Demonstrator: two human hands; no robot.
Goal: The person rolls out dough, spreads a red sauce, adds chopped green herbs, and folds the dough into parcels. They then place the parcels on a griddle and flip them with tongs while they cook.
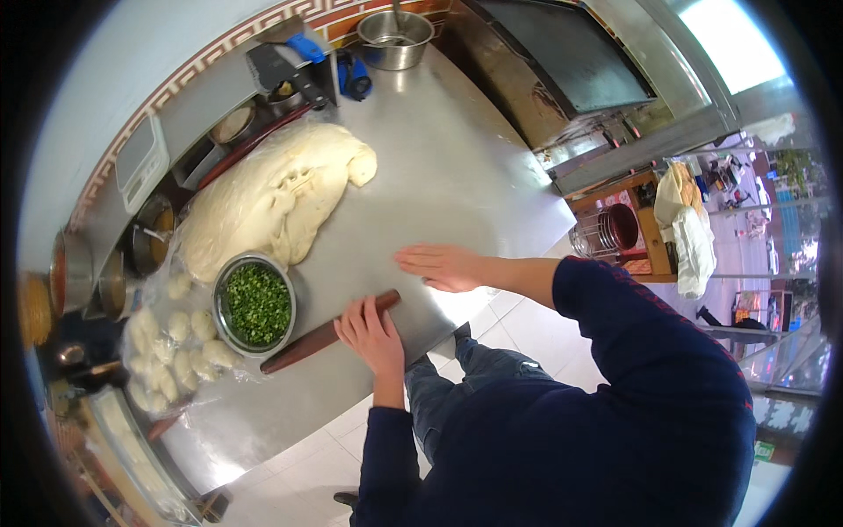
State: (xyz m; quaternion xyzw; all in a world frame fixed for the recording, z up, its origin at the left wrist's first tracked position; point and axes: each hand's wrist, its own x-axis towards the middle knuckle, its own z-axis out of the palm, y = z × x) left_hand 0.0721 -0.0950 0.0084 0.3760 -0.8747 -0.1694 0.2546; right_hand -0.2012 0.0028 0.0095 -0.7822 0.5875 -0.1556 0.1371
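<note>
My left hand [370,332] rests on the upper part of a dark wooden rolling pin [306,346], which lies slantwise on the steel worktop [421,197]. Whether its fingers close round the pin is hard to tell. Flat over the worktop, right of the pin, is my right hand [440,265], palm down, fingers together and straight, with nothing seen in it. A steel bowl of chopped green onions [258,306] stands beside the pin's lower end. Behind the bowl lies a large mass of dough [276,197], partly under plastic film. Small dough pieces [178,362] lie under film to the left.
A cleaver [283,72] lies on the back shelf above seasoning containers. A steel pot [395,41] stands at the far end, near a flat griddle [573,59]. More bowls [155,234] line the left rear. The worktop's near edge runs just before my body.
</note>
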